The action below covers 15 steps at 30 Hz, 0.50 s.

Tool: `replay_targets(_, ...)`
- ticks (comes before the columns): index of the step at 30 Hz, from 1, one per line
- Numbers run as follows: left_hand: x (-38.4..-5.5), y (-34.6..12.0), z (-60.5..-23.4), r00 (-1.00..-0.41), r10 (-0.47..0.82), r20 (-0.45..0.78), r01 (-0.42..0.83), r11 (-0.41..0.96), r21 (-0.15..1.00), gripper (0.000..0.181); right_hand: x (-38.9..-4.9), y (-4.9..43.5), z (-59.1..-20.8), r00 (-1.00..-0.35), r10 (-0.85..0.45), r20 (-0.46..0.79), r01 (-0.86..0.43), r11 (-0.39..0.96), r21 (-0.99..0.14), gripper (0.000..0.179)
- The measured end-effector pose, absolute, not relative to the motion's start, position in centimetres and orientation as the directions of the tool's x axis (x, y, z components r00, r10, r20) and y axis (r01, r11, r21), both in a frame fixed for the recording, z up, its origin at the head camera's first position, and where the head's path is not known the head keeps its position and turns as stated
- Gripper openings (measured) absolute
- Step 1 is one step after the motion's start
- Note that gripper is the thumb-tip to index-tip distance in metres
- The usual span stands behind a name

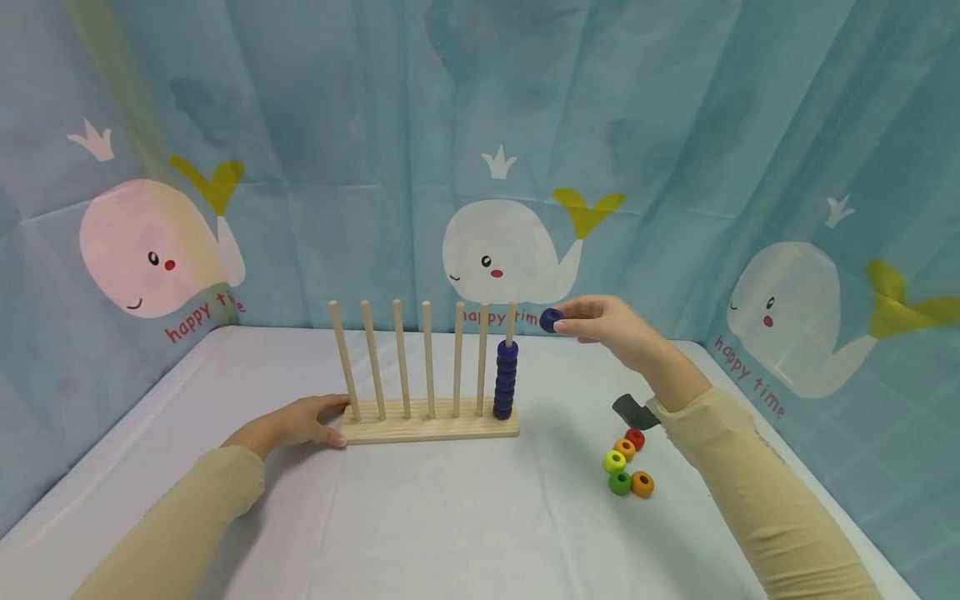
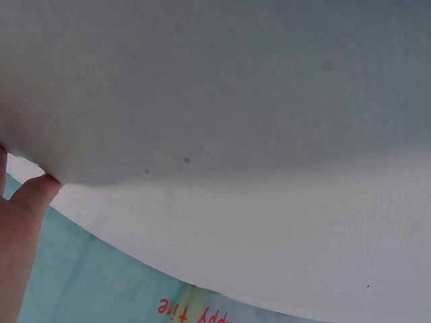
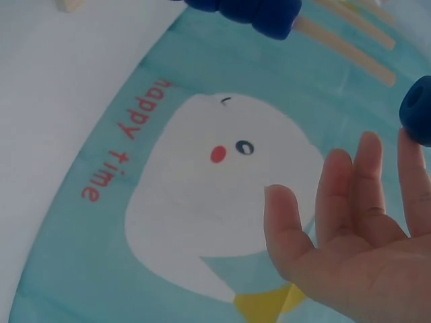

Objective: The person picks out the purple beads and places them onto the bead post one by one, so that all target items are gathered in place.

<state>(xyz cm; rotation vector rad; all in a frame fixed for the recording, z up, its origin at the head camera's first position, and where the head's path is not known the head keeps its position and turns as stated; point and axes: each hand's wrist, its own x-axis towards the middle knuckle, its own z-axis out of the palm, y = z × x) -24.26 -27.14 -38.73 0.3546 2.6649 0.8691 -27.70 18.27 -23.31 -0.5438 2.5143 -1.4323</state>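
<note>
My right hand pinches a dark blue bead between thumb and fingertips, just right of the top of the rightmost peg. The bead also shows at the right edge of the right wrist view, where the other fingers are spread. That peg carries a stack of dark blue beads, its tip bare above them. The other upright pegs of the wooden peg rack hold no beads. At the rack's left end, my left hand grips the base, thumb at the front corner and fingers behind.
Several loose beads lie on the white table at the right: red, orange, yellow and green. A dark strap-like piece sits by the right cuff. A whale-printed curtain hangs behind and at the sides.
</note>
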Motion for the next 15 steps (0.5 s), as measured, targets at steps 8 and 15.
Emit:
replay_targets(8,-24.3,-27.2,-38.9,-0.918,0.335,-0.213,0.144,0.782,0.607,0.094,-28.0,17.1,-23.1,-0.905,-0.423,0.042,-0.242,0.43,-0.87,0.04)
replay_targets(15,-24.2,-27.2,-38.7,-0.916,0.34,-0.215,0.149,0.782,0.605,0.093,-28.5,16.0,-23.1,-0.919,-0.392,0.046,-0.218,0.408,-0.886,0.037)
